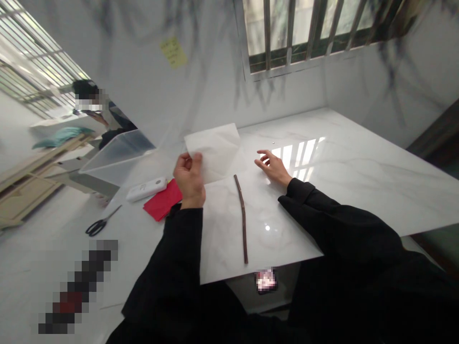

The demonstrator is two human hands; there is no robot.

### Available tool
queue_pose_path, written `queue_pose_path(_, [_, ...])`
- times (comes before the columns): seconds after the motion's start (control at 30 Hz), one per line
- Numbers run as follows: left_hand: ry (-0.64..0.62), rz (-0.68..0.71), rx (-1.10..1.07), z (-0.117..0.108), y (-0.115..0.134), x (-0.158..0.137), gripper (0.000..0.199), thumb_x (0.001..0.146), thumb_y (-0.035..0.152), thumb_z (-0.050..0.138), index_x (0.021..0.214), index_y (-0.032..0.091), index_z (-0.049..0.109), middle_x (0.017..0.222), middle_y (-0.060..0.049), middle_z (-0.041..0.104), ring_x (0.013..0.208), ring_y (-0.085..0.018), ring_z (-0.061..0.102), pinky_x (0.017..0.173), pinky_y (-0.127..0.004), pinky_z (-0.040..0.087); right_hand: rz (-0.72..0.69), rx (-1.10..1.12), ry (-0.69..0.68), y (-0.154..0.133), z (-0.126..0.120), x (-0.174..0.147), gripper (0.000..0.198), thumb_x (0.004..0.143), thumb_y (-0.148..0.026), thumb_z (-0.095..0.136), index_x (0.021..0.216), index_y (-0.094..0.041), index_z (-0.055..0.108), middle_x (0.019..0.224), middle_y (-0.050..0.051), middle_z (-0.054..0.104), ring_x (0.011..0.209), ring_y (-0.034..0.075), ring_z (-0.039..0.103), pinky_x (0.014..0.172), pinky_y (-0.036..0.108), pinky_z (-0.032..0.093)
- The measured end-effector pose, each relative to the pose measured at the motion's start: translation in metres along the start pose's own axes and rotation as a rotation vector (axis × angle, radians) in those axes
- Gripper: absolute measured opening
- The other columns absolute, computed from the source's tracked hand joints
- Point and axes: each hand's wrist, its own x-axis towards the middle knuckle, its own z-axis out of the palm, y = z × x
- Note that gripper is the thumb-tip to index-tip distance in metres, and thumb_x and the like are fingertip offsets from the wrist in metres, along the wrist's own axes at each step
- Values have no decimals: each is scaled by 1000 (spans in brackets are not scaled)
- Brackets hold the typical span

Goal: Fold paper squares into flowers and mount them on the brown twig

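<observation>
My left hand [189, 179] pinches the near left edge of a thin white sheet of paper [217, 150], lifting it off the white marble table [358, 172]. My right hand [273, 166] rests on the table to the right of the sheet, fingers spread, holding nothing. A thin brown stick [243, 215] lies on the table between my two arms, running from just below the sheet toward the near edge.
Left of my left hand lie a red folded paper [163, 200], a white flat device [147, 188] and black scissors [101, 222]. A clear plastic box [116, 155] stands further back left. Another person sits at the far left. A barred window is in the wall behind.
</observation>
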Motion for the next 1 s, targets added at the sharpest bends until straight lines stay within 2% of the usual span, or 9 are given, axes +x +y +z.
queue_pose_path(0.07, [-45,-69,19,16,-27,-9,41,73,47,79,96,19,62,93,-4,74,85,-16,69,79,-26,53,37,205,-90,-11,4,-5,55,93,-55,60,137,-23,56,108,6,69,78,16,64,76,29,53])
queue_pose_path(0.17, [-121,-192,27,29,-57,-25,42,70,46,80,97,16,65,94,-8,75,85,-18,70,76,-26,53,129,446,-208,-22,10,-11,55,92,-64,58,126,-21,58,108,7,68,80,16,66,64,25,53])
queue_pose_path(0.3, [-124,-275,-15,31,-73,-37,43,68,44,82,97,16,66,94,-9,75,81,-19,70,74,-28,53,170,456,-137,-21,16,-14,44,82,-52,72,110,-19,64,97,5,70,75,17,64,56,24,51])
queue_pose_path(0.4, [-151,-296,-37,30,-76,-40,43,66,41,84,96,15,66,95,-9,74,82,-19,69,75,-28,54,230,522,-99,-13,18,-12,32,79,-38,73,101,-17,67,91,4,72,73,16,64,57,24,51])
queue_pose_path(0.5, [-193,-333,-69,30,-74,-41,49,64,38,86,102,16,65,98,-9,74,85,-19,70,78,-30,55,294,638,-112,-9,18,-11,25,77,-31,73,97,-17,68,90,4,74,76,17,67,65,27,56])
queue_pose_path(0.63, [-297,-418,-162,32,-70,-45,61,60,32,88,113,19,61,105,-8,74,92,-22,71,81,-32,56,337,735,-98,-12,16,-12,19,77,-27,73,93,-17,70,91,4,75,78,17,69,72,30,59])
queue_pose_path(0.8, [-314,-497,-172,31,-65,-45,63,62,28,88,118,20,59,104,-7,73,87,-19,70,78,-31,56,395,779,-32,-13,11,-11,17,78,-26,72,94,-18,70,91,4,75,81,18,70,73,29,59])
queue_pose_path(0.9, [-307,-600,-262,29,-60,-41,54,72,40,85,118,21,61,105,-6,70,86,-17,68,77,-29,56,440,805,4,-13,7,-10,14,80,-24,71,92,-18,68,91,4,74,80,16,69,70,26,59])
queue_pose_path(1.0, [-336,-682,-397,28,-55,-38,52,86,63,68,116,22,66,115,-10,68,98,-20,69,85,-32,58,466,802,26,-16,4,-10,10,83,-23,69,93,-20,65,93,3,73,80,14,69,69,24,59])
